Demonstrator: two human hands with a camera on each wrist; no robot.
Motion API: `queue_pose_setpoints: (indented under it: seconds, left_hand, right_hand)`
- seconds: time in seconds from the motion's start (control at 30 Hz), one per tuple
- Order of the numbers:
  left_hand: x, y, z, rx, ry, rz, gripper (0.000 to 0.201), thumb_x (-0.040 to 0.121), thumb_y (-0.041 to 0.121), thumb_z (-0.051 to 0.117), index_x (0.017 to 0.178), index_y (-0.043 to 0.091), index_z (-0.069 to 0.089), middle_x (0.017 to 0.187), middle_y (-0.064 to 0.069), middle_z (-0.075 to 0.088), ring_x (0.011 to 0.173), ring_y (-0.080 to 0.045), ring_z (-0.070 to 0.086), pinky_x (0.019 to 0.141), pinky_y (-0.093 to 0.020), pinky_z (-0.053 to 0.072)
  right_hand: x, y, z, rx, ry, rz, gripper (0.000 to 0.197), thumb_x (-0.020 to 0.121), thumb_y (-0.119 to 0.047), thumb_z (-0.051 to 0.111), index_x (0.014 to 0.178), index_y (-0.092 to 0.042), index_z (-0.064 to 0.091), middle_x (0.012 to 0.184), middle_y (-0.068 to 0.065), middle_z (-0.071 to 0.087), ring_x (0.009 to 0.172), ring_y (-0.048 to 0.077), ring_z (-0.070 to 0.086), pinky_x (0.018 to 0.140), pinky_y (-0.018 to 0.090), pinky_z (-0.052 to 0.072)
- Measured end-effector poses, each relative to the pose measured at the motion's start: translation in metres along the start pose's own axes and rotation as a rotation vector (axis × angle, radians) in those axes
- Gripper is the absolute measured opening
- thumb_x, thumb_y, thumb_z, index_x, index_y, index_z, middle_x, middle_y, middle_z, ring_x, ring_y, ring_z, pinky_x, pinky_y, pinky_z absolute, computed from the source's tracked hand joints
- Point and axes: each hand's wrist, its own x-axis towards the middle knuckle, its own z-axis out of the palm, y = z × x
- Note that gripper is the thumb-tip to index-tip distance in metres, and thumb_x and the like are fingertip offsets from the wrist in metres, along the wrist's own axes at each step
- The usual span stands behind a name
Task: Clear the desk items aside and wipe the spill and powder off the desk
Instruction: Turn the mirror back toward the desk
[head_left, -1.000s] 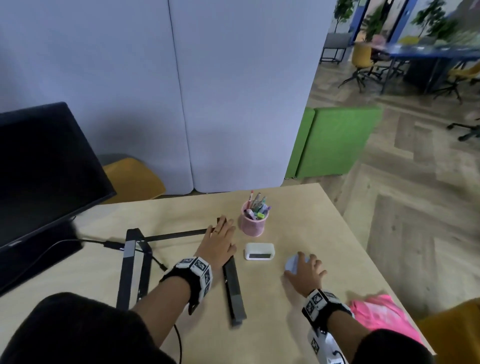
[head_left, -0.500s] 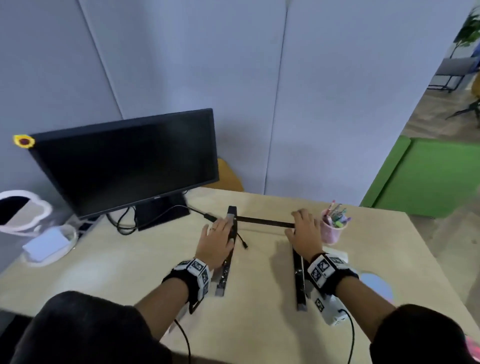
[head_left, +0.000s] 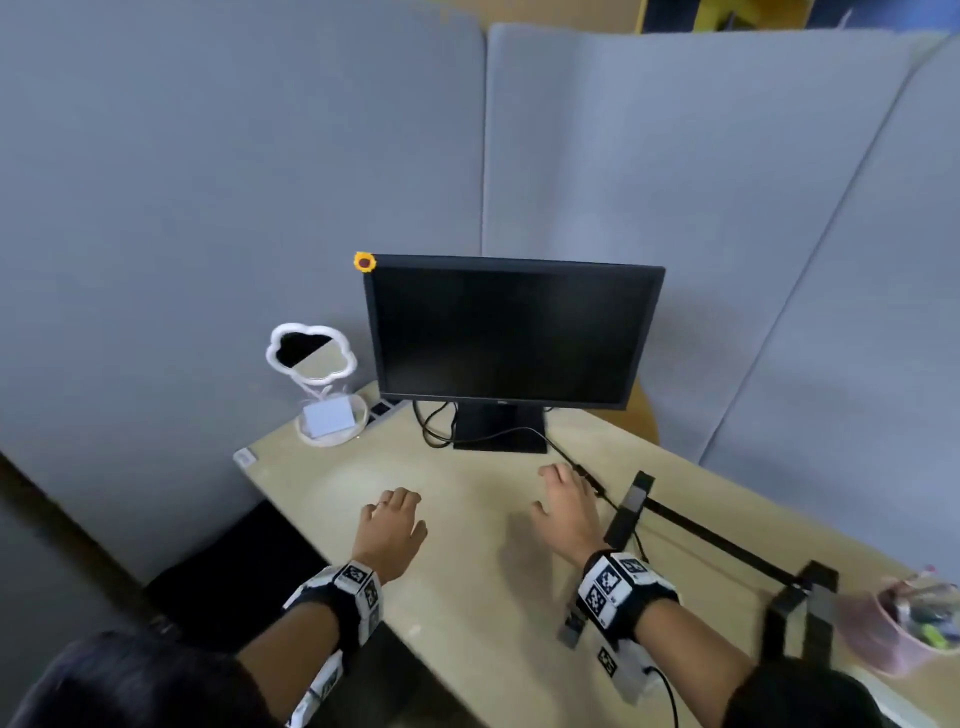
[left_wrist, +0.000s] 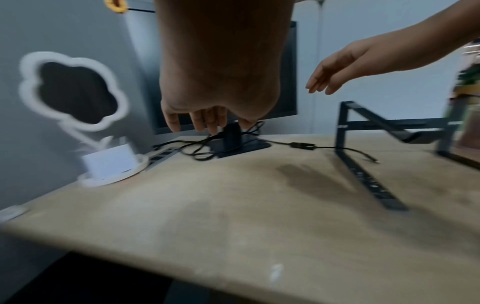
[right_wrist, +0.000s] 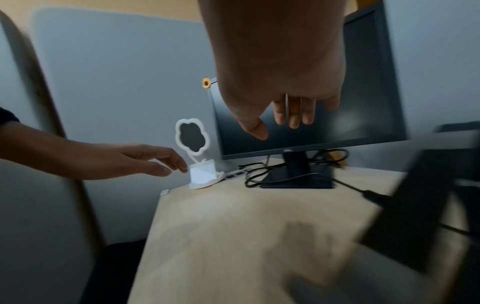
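Note:
Both hands hover empty above the wooden desk (head_left: 467, 613), fingers relaxed. My left hand (head_left: 390, 525) floats over the desk's left part, short of the white cloud-shaped mirror (head_left: 310, 353) on its round base. My right hand (head_left: 566, 506) hangs in front of the black monitor (head_left: 511, 332), just left of the black laptop stand (head_left: 727, 551). The stand lies free on the desk, touched by neither hand. A pink pen cup (head_left: 904, 629) sits at the far right. A faint pale patch (head_left: 358, 488) shows on the wood ahead of my left hand.
Black cables (head_left: 519, 434) run from the monitor foot across the desk toward the stand. A power strip (head_left: 382, 408) lies behind the mirror base. Grey partition panels (head_left: 260, 182) close off the back and left. The desk's left edge drops to a dark floor.
Both hands have let go of the laptop stand and moved left across the desk. The head view has swung left, bringing the mirror and monitor to the middle.

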Motion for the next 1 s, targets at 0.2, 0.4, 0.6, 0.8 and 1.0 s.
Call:
queue_pose_setpoints:
  seconds: [0.2, 0.4, 0.6, 0.8, 1.0]
  left_hand:
    - [0.007, -0.088, -0.010, -0.030, -0.028, -0.216, 0.044, 0.094, 0.033, 0.041, 0.136, 0.019, 0.036, 0.137, 0.002, 0.041, 0.130, -0.018, 0.036, 0.102, -0.038, 0.034]
    - [0.064, -0.174, -0.033, -0.157, -0.026, -0.350, 0.055, 0.093, 0.032, 0.049, 0.140, 0.012, 0.028, 0.143, -0.004, 0.036, 0.132, -0.024, 0.036, 0.104, -0.045, 0.035]
    - [0.147, -0.243, -0.077, -0.275, 0.110, -0.389, 0.073, 0.091, 0.030, 0.056, 0.145, 0.002, 0.016, 0.144, -0.014, 0.032, 0.132, -0.034, 0.038, 0.105, -0.046, 0.034]
    - [0.211, -0.279, -0.114, -0.302, 0.229, -0.301, 0.076, 0.090, 0.024, 0.059, 0.147, 0.002, 0.013, 0.145, -0.016, 0.030, 0.131, -0.036, 0.038, 0.104, -0.049, 0.035]
    - [0.238, -0.294, -0.113, -0.346, 0.282, -0.102, 0.032, 0.096, 0.024, 0.048, 0.125, 0.009, 0.046, 0.123, -0.011, 0.056, 0.111, -0.034, 0.054, 0.089, -0.044, 0.040]
  right_hand:
    - [0.049, -0.085, 0.043, 0.063, -0.109, -0.138, 0.044, 0.085, -0.020, 0.052, 0.127, -0.011, 0.046, 0.125, 0.005, 0.047, 0.116, 0.025, 0.046, 0.103, 0.035, 0.032]
    - [0.130, -0.164, 0.071, 0.125, -0.097, -0.171, 0.046, 0.085, -0.017, 0.056, 0.130, -0.014, 0.043, 0.128, 0.003, 0.044, 0.117, 0.023, 0.046, 0.101, 0.034, 0.035]
    - [0.232, -0.235, 0.076, 0.143, -0.030, -0.215, 0.054, 0.085, -0.012, 0.056, 0.135, -0.015, 0.038, 0.135, 0.002, 0.039, 0.113, 0.025, 0.049, 0.090, 0.044, 0.047]
    - [0.278, -0.265, 0.093, 0.258, -0.039, -0.185, 0.056, 0.088, -0.013, 0.051, 0.140, -0.019, 0.031, 0.144, -0.002, 0.035, 0.104, 0.028, 0.058, 0.082, 0.046, 0.051]
    - [0.296, -0.270, 0.115, 0.379, -0.032, -0.154, 0.035, 0.093, -0.016, 0.050, 0.126, -0.017, 0.038, 0.122, 0.005, 0.054, 0.100, 0.026, 0.059, 0.074, 0.037, 0.050]
